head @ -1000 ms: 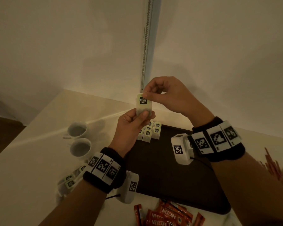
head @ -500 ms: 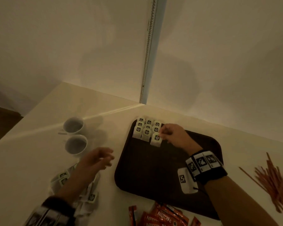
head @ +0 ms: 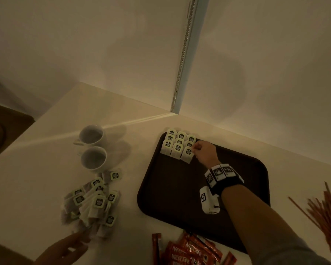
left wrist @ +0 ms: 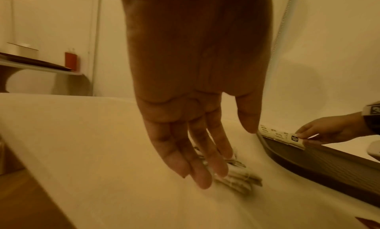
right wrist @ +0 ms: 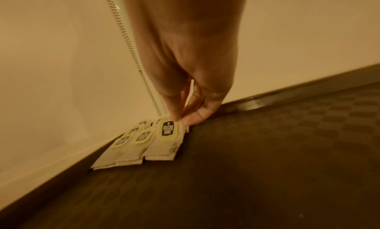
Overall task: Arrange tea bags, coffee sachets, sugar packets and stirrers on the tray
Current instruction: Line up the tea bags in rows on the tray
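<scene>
I see my right hand (head: 205, 153) over the far left corner of the dark, checker-textured tray (head: 252, 169), its grip pinching the yellow-green tag of the nearest tea bag (right wrist: 164, 141) between thumb and fingertip. That flat paper bag lies at the right end of the tidy overlapping rows of tea bags (head: 177, 145) on the tray. My left hand (left wrist: 195, 118) hovers with straight, spread fingers above the loose heap of tea bags (head: 93, 202) on the pale bench (head: 36, 178). Two round white cups (head: 93, 146) stand beyond the heap. Red coffee sachets (head: 189, 251) and thin stirrers (head: 325, 213) lie on the bench beside the tray.
</scene>
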Tool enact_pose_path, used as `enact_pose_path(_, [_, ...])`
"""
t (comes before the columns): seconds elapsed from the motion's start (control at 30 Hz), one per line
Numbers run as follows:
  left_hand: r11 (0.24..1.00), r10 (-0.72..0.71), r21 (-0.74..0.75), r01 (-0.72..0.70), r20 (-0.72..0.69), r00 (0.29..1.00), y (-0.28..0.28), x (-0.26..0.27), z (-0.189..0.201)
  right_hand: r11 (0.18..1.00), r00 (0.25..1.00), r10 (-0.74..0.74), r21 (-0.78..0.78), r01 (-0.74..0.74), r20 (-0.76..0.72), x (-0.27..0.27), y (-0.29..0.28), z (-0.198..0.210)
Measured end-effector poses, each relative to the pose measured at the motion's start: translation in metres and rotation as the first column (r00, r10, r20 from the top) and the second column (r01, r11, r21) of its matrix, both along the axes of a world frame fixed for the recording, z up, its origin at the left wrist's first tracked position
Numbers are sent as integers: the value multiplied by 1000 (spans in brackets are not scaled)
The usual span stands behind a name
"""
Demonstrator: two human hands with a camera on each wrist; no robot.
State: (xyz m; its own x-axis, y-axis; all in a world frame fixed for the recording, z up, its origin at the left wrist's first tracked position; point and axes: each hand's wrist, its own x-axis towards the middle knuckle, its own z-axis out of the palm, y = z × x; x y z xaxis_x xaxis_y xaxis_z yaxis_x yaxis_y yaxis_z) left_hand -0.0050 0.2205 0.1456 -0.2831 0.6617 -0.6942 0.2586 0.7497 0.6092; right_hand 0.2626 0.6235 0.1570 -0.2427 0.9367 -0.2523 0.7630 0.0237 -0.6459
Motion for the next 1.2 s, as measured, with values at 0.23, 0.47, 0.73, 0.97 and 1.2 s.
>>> enact_pose_path(0.23, [997, -19, -77, 19, 7, 1000, -18, -10, -11, 1000, 999, 3, 31, -4, 42, -9, 3, -4])
enact_pose_path(0.47, [997, -36, -62, 34, -31, 999, -34, 0, -2, 966, 977, 210, 163, -201, -41, -47, -40, 31])
enact_pose_path(0.73, [999, 11, 45, -8, -81, 997, -48, 20, 15, 665, 665, 746, -72, -743, 31, -159, -143, 8])
enact_pose_path(0.97, [995, 64, 86, -57, -81, 995, -74, 27, 16, 689, 645, 685, -15, -724, 338, -190, -161, -19])
enact_pose_path(1.2, [994, 88, 72, -83, -77, 993, -97, 23, 11, 699, 703, 711, -98, -709, -11, -173, -147, 8])
